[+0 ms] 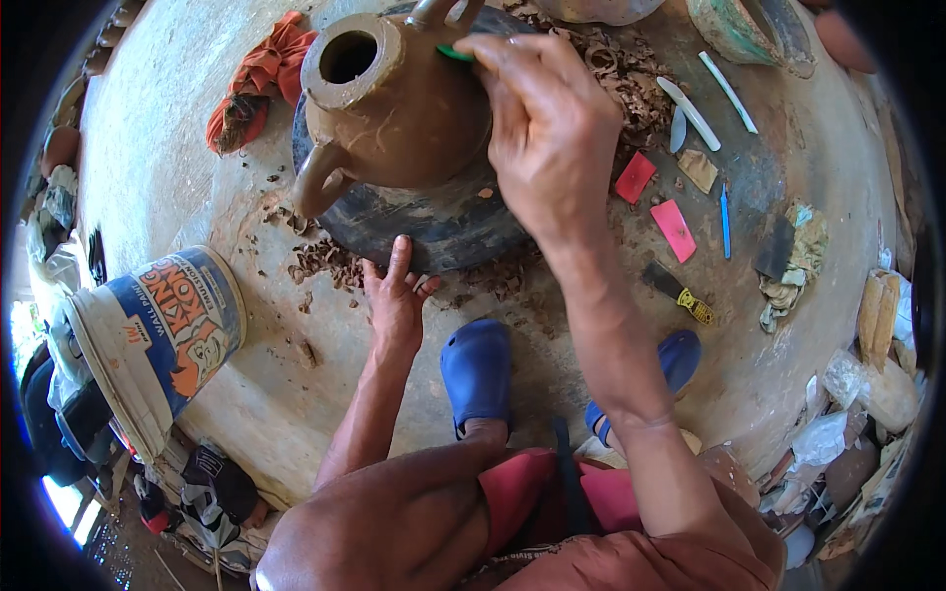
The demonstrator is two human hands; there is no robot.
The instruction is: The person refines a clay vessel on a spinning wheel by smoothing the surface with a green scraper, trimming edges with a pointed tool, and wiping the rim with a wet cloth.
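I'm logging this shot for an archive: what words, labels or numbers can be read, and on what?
Bucket: large orange lettering on its blue label is readable, with smaller print around it; I won't copy the wording.
Brown shirt: dark print near the hem, folded and too small to read fully.
Black item beyond the bucket: pale marks, too small to read.
Clay jar: none seen.

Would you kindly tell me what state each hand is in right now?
Left hand: thumb at the rim of the dark round turntable; whether it grips cannot be told.
Right hand: closed, holding a small green tool at the handled clay pot.
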